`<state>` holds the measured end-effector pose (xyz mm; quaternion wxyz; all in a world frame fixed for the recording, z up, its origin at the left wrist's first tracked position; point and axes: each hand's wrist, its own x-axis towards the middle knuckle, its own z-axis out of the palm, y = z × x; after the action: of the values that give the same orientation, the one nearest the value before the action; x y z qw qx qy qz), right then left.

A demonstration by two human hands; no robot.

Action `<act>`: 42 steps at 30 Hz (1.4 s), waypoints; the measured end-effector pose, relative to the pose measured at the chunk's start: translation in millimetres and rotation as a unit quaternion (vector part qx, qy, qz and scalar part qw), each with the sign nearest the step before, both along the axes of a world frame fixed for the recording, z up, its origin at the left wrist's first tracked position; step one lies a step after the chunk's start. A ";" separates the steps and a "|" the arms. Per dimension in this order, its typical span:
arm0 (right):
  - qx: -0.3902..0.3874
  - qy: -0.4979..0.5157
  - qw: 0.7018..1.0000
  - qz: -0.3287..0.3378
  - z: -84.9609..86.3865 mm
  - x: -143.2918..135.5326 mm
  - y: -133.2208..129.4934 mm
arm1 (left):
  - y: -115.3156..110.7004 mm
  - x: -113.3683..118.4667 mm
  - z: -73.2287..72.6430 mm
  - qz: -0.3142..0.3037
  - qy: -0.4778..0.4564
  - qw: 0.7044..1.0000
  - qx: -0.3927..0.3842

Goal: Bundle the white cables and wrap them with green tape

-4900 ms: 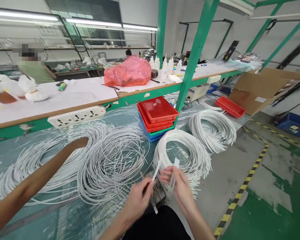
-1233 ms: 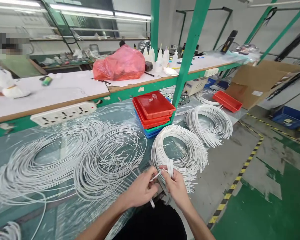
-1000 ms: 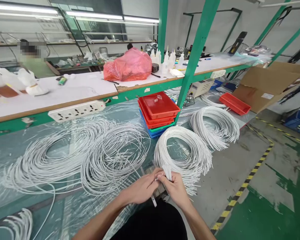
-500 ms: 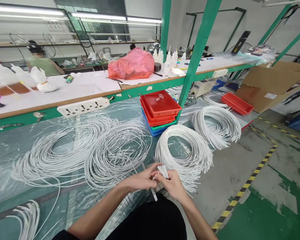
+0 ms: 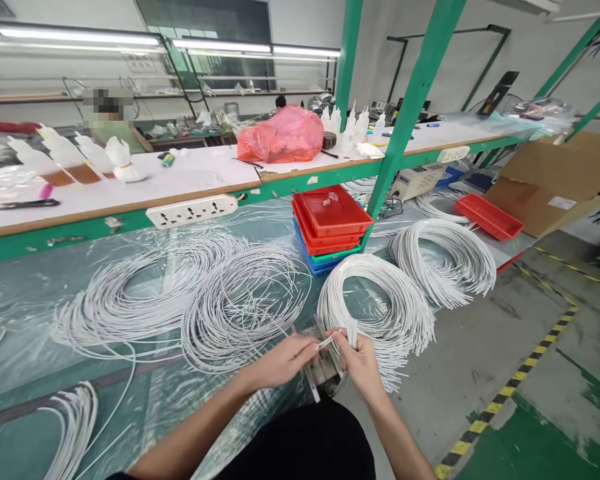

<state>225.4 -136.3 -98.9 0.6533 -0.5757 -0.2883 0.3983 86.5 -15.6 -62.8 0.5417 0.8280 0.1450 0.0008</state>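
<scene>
My right hand (image 5: pixel 363 365) is closed round a small bunch of white pieces (image 5: pixel 352 329), thin like short tubes or cable ends, which stand up between thumb and fingers. With fingertips pinched, my left hand (image 5: pixel 286 360) grips a thin white cable end (image 5: pixel 326 343) that runs across to the right fingertips. Whether a piece from the bunch sits on that end is too small to tell. Under both hands is a metal fixture (image 5: pixel 325 371) at the bench edge. Close by on the right lies a coil of white cables (image 5: pixel 330 287); a looser cable coil (image 5: pixel 195 327) lies left.
Stacked red trays (image 5: pixel 333 212) stand behind the coils, beside a green post (image 5: pixel 405 113). More cable coils (image 5: pixel 410 250) lie right and left on the plastic-covered bench. The raised shelf (image 5: pixel 205 175) carries bottles and a red bag (image 5: pixel 285 137). Another person (image 5: pixel 117 133) sits beyond.
My hands have drawn slightly apart, uncovering the metal fixture and the white cable end between them. The left fingers, earlier more spread, are now pinched together. The camera view has shifted left.
</scene>
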 end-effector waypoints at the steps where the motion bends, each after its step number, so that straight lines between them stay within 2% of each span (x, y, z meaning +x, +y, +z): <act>1: -0.010 0.015 1.000 -0.005 -1.9 1.5 -0.2 | -1.3 -3.0 -1.8 0.014 0.003 1.000 0.023; 4: -0.023 0.045 0.999 0.013 -4.3 1.9 -0.1 | -6.1 -8.4 -9.8 0.042 0.012 0.998 0.036; 8: -0.026 0.042 0.998 0.026 -3.2 -4.4 1.3 | -12.0 -10.4 -16.2 0.069 0.022 0.997 0.003; 11: -0.026 0.036 0.999 0.031 -3.4 -8.4 1.8 | -15.4 -10.7 -12.4 0.080 0.028 0.996 -0.014; 15: -0.030 0.023 0.999 0.031 -4.5 -8.3 1.4 | -19.3 -9.9 -2.0 0.089 0.050 0.995 0.002; 18: -0.039 0.007 0.999 0.017 -6.9 -7.7 1.6 | -23.5 -7.6 0.3 0.111 0.045 0.993 0.014; 24: -0.053 0.024 0.998 -0.023 -16.5 -21.2 7.8 | -37.0 4.4 -15.3 0.220 -0.008 0.975 0.040; 28: -0.059 0.038 0.997 -0.041 -18.5 -30.8 14.2 | -43.6 13.3 -24.1 0.246 0.006 0.965 0.085; 32: -0.050 0.024 0.998 -0.035 -19.3 -32.1 18.5 | -43.5 17.2 -21.1 0.232 0.038 0.957 0.172; 38: -0.041 0.053 0.996 -0.051 -26.4 -29.4 21.4 | -39.8 23.5 -6.0 0.144 0.205 0.922 0.295; 42: -0.042 0.036 0.997 -0.061 -29.2 -26.2 23.2 | -39.5 30.0 -2.4 0.102 0.222 0.915 0.322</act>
<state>199.1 -113.1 -128.1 0.6614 -0.6045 -0.2125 0.3899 116.5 -55.1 -65.2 0.1967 0.9169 0.3376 -0.0814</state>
